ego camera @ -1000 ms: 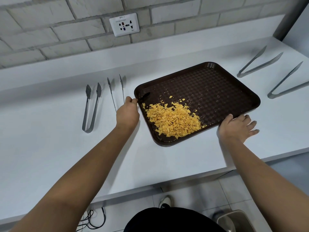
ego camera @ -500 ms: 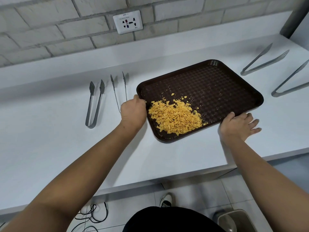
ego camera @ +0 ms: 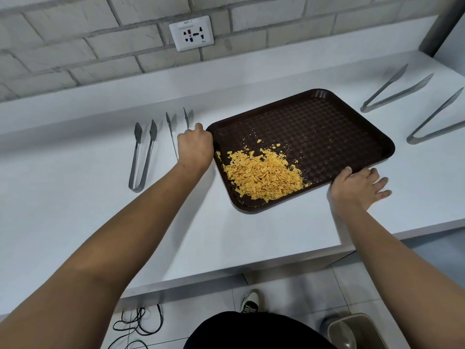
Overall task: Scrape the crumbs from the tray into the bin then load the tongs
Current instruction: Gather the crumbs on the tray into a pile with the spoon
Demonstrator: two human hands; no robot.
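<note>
the left hand (ego camera: 195, 147) is curling round the brown tray (ego camera: 352, 127)'s left rim, the right hand (ego camera: 357, 187) lying spread against its near edge, seemingly readying a lift; cornflake crumbs (ego camera: 261, 175) are sitting heaped toward the near corner.

The white tabletop (ego camera: 75, 222) carried a brown tray (ego camera: 339, 129), two tongs (ego camera: 141, 154) left of it and two more tongs (ego camera: 395, 93) to its right.

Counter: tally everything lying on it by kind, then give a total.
Tongs: 4, two left of the tray, two to its right
Tray: 1
Crumb pile: 1
Total: 6
</note>
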